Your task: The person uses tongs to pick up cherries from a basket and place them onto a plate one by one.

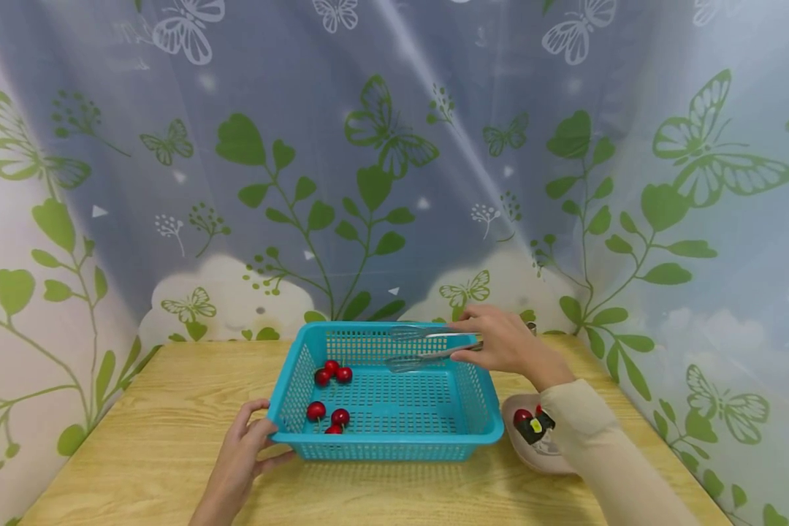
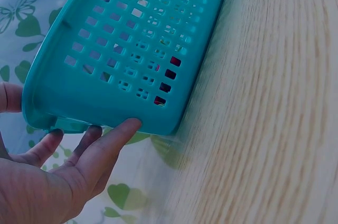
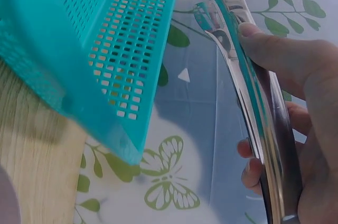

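Note:
A blue perforated plastic basket sits on the table with several red cherries lying in its left half. At the basket's front left corner, my left hand grips the rim, its fingers spread around the corner in the left wrist view. My right hand holds metal tongs over the basket's back right part. The two arms of the tongs stand apart, and nothing shows between their tips. In the right wrist view the thumb and fingers press the tongs from both sides.
Right of the basket stands a pale dish holding a red cherry and a dark item with a yellow patch. My right sleeve hides part of it. A patterned curtain encloses the wooden table behind and at both sides.

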`<state>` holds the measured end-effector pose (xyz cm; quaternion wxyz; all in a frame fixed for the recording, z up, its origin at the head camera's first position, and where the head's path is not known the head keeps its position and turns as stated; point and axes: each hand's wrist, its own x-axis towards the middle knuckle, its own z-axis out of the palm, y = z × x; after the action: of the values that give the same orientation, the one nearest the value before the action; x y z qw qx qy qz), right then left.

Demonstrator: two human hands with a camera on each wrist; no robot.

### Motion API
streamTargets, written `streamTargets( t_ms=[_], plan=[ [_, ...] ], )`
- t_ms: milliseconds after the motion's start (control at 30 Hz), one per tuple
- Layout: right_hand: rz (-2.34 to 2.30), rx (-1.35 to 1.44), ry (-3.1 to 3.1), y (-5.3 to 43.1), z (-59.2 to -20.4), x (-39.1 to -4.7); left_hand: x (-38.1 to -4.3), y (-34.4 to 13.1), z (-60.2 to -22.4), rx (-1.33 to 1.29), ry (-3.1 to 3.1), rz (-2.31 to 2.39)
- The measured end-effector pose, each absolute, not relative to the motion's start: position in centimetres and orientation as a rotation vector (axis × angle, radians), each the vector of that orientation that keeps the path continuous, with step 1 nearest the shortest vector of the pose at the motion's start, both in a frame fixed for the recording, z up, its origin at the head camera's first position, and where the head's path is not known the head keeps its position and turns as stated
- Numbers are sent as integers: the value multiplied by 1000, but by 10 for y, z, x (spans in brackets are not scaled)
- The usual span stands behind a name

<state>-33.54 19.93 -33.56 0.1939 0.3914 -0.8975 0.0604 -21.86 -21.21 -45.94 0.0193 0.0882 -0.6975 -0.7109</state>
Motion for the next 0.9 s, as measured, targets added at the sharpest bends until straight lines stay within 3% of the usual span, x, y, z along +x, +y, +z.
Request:
streamTargets(
  t_ms=[900],
  plan=[
    [192,1269,-2704,149,-341,-349,-218,-212,-459,278,-2170,-2211]
  ],
)
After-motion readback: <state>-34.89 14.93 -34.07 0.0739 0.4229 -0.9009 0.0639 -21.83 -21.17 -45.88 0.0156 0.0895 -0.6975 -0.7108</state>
